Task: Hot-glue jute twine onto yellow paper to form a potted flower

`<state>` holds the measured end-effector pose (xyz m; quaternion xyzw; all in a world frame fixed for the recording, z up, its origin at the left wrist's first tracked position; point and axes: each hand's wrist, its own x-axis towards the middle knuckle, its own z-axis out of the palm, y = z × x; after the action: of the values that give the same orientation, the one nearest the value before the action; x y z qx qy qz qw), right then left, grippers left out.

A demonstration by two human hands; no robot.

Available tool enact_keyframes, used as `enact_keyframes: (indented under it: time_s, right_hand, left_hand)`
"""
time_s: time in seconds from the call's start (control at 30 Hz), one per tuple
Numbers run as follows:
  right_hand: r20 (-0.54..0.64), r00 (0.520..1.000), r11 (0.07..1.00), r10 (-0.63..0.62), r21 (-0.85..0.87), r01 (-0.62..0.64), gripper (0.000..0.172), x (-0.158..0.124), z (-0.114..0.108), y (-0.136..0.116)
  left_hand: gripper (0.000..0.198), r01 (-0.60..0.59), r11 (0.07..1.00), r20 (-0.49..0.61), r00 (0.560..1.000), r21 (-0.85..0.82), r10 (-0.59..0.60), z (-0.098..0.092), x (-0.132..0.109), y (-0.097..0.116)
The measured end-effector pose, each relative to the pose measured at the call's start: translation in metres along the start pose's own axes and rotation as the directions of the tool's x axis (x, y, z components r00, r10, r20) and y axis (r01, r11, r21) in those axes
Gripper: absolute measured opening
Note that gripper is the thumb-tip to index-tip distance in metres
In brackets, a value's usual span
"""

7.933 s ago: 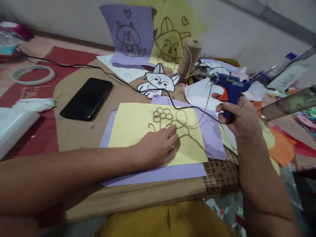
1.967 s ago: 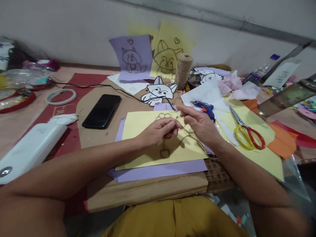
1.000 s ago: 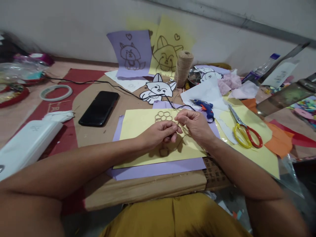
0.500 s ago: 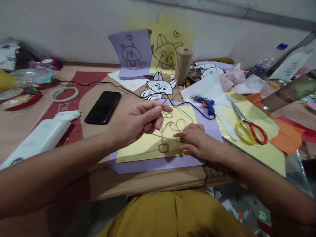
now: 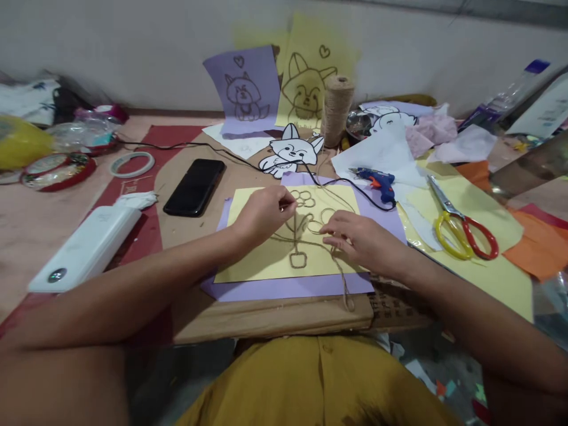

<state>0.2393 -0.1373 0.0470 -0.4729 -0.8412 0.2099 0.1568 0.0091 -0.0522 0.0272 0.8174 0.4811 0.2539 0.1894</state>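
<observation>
On the near half of the yellow sheet [image 5: 248, 260], the twine [image 5: 295, 239] forms a stem and pot, its loose tail running off the near edge. The right hand [image 5: 359, 242], fingers nearly flat and gripping nothing, presses it down, while the left hand [image 5: 261, 214], farther up the sheet, is pinched shut on a strand. Beyond the sheet's far right corner lie the glue gun [image 5: 375, 179] and, farther back, the spool [image 5: 336, 109]; a hard tug from that pinch could, I judge, pull the flower loops out of shape.

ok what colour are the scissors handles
One handle is yellow, the other red; the scissors show best in the head view.
</observation>
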Motion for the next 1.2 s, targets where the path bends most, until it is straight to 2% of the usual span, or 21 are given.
enact_keyframes:
  time_s: [0.1, 0.37, 0.63, 0.8, 0.9, 1.2]
  right_hand:
    - [-0.070, 0.997, 0.999, 0.018, -0.033, -0.020, 0.020, 0.015, 0.001, 0.005]
    - [-0.125, 0.992, 0.997, 0.021, -0.077, -0.031, 0.024, 0.042, 0.010, 0.020]
    - [-0.162, 0.987, 0.997, 0.020, -0.076, -0.032, 0.030, 0.053, 0.018, 0.031]
    - [-0.167, 0.985, 0.998, 0.034, -0.046, -0.042, 0.029, 0.054, 0.020, 0.033]
    - [-0.176, 0.984, 0.998, 0.037, -0.044, -0.045, 0.029, 0.054, 0.020, 0.033]
    - [-0.142, 0.989, 0.996, 0.041, -0.076, -0.052, 0.026, 0.055, 0.024, 0.030]
  left_hand:
    - [0.010, -0.021, 0.998, 0.010, 1.000, 0.057, 0.021, 0.011, -0.001, -0.008]
    - [0.011, -0.137, 0.975, -0.045, 0.988, 0.173, 0.146, 0.021, -0.001, -0.018]
    - [0.005, -0.275, 0.934, -0.022, 0.958, 0.227, 0.287, 0.029, -0.001, -0.028]
    - [0.007, -0.336, 0.916, -0.101, 0.926, 0.218, 0.364, 0.029, -0.001, -0.029]
    - [0.008, -0.342, 0.912, -0.117, 0.920, 0.227, 0.374, 0.029, -0.001, -0.029]
    - [0.008, -0.297, 0.915, -0.004, 0.951, 0.274, 0.310, 0.028, -0.002, -0.028]
